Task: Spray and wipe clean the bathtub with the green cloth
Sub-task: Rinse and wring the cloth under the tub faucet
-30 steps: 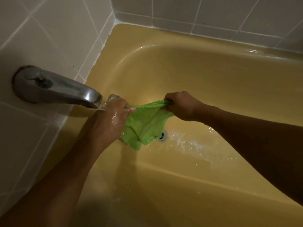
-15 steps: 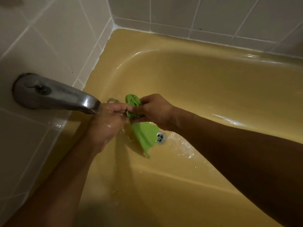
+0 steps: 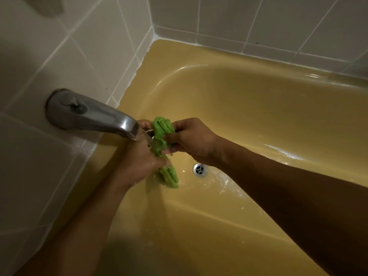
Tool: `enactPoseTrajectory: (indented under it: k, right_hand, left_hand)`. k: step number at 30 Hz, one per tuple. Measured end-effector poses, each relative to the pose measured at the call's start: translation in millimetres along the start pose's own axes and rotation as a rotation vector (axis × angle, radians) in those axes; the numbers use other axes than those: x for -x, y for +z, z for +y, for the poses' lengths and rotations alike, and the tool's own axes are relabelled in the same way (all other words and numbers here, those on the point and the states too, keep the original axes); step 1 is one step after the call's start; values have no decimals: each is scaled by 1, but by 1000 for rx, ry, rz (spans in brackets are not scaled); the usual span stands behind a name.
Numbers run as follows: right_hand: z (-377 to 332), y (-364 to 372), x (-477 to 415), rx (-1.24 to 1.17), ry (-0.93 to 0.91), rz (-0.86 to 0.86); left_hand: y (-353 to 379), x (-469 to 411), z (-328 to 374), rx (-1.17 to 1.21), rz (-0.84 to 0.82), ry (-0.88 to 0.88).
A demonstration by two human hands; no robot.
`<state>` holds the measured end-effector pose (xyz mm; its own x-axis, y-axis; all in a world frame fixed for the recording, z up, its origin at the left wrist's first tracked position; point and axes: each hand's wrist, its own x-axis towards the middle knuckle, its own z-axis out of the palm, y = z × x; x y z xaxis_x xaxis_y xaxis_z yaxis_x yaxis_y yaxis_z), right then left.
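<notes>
Yellow bathtub (image 3: 258, 120), glossy and wet. Round metal drain (image 3: 199, 169) set in the floor, thin film of water (image 3: 226, 183) spread just beside it.

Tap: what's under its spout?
Under the tap, water pours onto the left hand and the bunched green cloth, which both hands grip; the right hand holds its top. Hands and cloth hide the floor of the bathtub straight below.

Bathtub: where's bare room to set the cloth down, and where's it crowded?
Free: the bathtub floor beyond the right forearm, up to the far rim; also the wet floor on the near side of the drain. Crowded: under the spout, where left hand and right hand grip the green cloth.
</notes>
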<state>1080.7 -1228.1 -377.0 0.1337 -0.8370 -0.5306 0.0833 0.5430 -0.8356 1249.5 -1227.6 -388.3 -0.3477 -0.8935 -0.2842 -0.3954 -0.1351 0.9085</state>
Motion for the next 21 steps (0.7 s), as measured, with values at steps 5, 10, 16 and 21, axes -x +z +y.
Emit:
enactPoseTrajectory:
  k: [5, 10, 16, 21]
  right_hand:
    - [-6, -9, 20, -5, -20, 18]
    - [-13, -18, 39, 5, -95, 65]
    - [-19, -27, 59, -169, -201, 138]
    - [-17, -38, 72, -239, -215, 152]
  left_hand:
    - [3, -12, 4, -178, -54, 34]
    - [2, -23, 0, -389, -80, -57]
    - [14, -42, 2, -196, -79, -29]
    - [5, -45, -2, -256, -100, -32]
